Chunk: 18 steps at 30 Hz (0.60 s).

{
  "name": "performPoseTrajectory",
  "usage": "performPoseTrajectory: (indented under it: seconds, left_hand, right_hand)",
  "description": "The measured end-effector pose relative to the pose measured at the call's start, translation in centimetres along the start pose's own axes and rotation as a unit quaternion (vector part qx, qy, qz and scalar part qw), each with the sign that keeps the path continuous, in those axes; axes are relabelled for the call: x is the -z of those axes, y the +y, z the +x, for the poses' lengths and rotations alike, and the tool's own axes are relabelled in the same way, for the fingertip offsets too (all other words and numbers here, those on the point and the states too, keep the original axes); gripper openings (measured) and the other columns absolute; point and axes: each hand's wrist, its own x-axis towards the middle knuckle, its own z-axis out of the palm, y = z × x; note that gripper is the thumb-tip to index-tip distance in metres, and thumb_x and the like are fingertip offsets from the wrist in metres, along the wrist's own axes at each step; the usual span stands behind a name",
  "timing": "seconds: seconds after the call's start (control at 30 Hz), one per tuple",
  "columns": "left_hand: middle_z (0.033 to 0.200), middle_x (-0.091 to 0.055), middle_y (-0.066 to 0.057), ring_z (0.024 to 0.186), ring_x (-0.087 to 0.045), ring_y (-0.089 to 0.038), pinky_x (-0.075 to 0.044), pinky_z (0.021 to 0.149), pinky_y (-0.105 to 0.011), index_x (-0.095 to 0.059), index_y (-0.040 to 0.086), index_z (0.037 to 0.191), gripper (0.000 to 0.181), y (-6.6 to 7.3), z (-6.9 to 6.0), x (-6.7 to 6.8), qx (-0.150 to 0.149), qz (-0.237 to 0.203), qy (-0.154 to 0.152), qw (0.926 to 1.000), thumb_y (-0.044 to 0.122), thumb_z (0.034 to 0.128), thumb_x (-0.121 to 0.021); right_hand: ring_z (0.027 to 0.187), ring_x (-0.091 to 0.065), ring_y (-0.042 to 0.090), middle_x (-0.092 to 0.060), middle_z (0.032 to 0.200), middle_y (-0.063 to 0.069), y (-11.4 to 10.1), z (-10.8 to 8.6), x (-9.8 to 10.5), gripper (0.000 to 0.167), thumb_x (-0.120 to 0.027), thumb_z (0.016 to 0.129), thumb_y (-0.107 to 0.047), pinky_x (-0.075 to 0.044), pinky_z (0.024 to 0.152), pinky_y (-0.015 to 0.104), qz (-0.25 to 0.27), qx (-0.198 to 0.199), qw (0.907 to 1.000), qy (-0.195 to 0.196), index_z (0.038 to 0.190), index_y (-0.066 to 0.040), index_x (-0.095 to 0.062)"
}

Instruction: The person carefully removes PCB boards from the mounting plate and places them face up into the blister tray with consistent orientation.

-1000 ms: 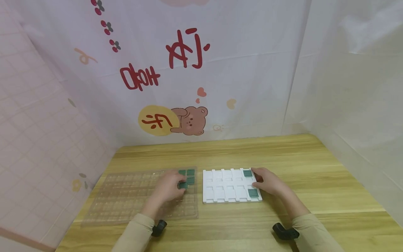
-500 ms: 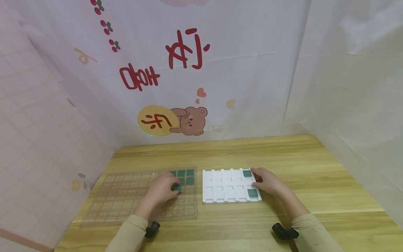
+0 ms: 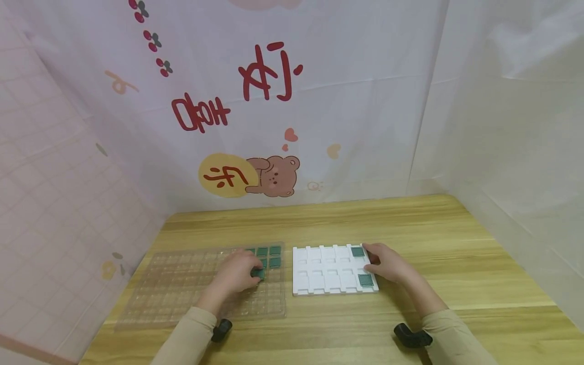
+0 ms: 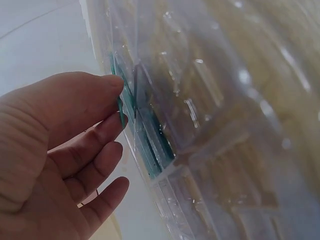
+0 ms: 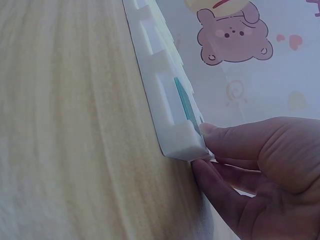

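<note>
Thumb and finger of my left hand (image 3: 237, 274) pinch a thin green square chip (image 3: 258, 274) over the clear plastic tray (image 3: 182, 284). From the left wrist, this chip (image 4: 121, 111) appears edge-on between the fingertips, close above the tray's pockets. Several like chips (image 3: 275, 251) lie in the tray's far right corner, some partly covered by the hand. My right hand (image 3: 388, 261) grips the right edge of a white tray (image 3: 335, 279), thumb on top in the right wrist view. Two green chips sit in its right-hand column, one in the back pocket (image 3: 358, 252), one in the front pocket (image 3: 366, 280).
Both trays lie side by side on a wooden table (image 3: 337, 327), a narrow gap between them. Printed cloth (image 3: 365, 101) hangs behind and along both sides. Black curved pieces (image 3: 222, 330) sit at both wrists.
My left hand has shifted left and slightly nearer with the pinched chip, uncovering more chips in the clear tray's corner. The right hand stays on the white tray's edge.
</note>
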Motion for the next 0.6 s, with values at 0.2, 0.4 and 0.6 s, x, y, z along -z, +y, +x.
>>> performPoseTrajectory:
  seconds: [0.2, 0.4, 0.6]
  left_hand:
    - [0.093, -0.069, 0.000, 0.092, -0.058, -0.023, -0.046, 0.088, -0.045, -0.077, 0.012, 0.093, 0.019, 0.00, 0.07, -0.14, -0.005, 0.003, -0.003, 1.0000, 0.017, 0.0761, -0.084]
    - [0.093, -0.069, 0.000, 0.092, -0.057, -0.023, -0.046, 0.087, -0.045, -0.077, 0.011, 0.093, 0.020, 0.00, 0.10, -0.14, -0.003, -0.002, -0.003, 1.0000, 0.016, 0.0750, -0.085]
    - [0.095, -0.070, -0.001, 0.092, -0.059, -0.024, -0.047, 0.087, -0.045, -0.077, 0.011, 0.094, 0.020, -0.06, 0.11, -0.20, -0.002, -0.011, -0.003, 0.9999, 0.015, 0.0753, -0.085]
  right_hand:
    - [0.114, -0.053, 0.039, -0.053, 0.129, 0.030, -0.08, -0.03, -0.12, 0.062, -0.073, 0.088, -0.008, -0.040, 0.099, 0.057, -0.011, 0.001, 0.9999, 0.004, 0.139, 0.014, -0.045]
    - [0.117, -0.052, 0.042, -0.052, 0.130, 0.031, -0.14, -0.11, -0.14, 0.062, -0.073, 0.088, -0.008, -0.039, 0.100, 0.058, -0.014, -0.001, 0.9999, 0.005, 0.139, 0.014, -0.045]
    - [0.117, -0.052, 0.041, -0.052, 0.130, 0.031, -0.10, -0.12, -0.17, 0.061, -0.073, 0.088, -0.007, -0.039, 0.101, 0.058, -0.012, 0.000, 0.9999, 0.007, 0.139, 0.014, -0.045]
